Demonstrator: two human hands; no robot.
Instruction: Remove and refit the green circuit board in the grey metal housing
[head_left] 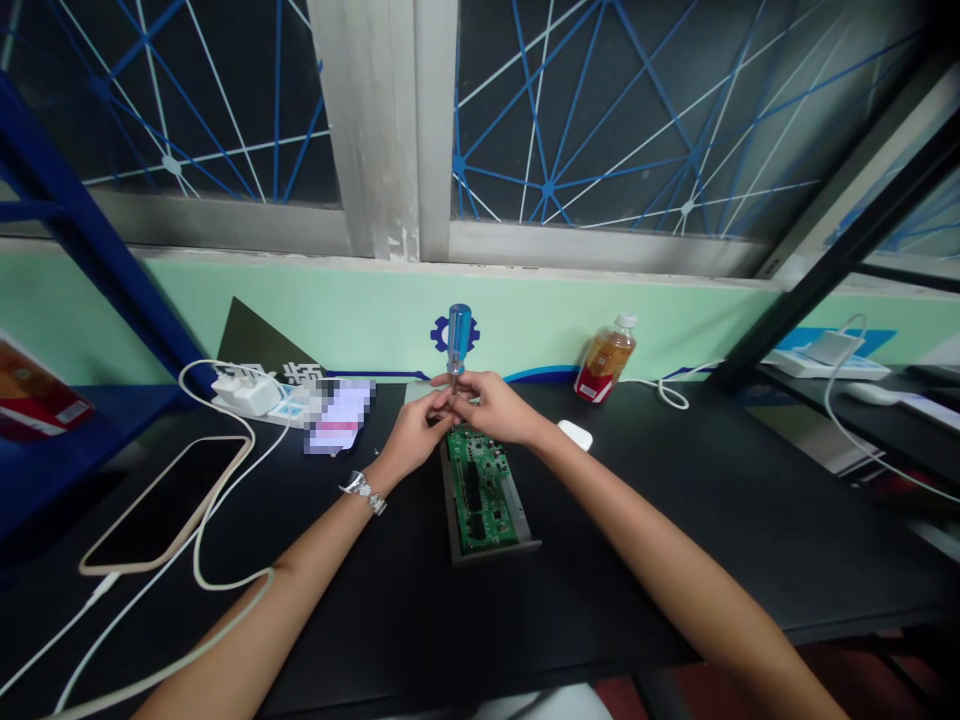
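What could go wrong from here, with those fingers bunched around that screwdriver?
The screwdriver stands upright over the far end of the green circuit board, so a slip might scratch its parts. The left hand and right hand crowd the shaft, so a finger could get poked; they hide the tip. A pale cable loops near the left forearm and might snag.

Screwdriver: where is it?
In the head view, the screwdriver stands upright just left of centre, between the left hand and right hand, at the far end of the circuit board.
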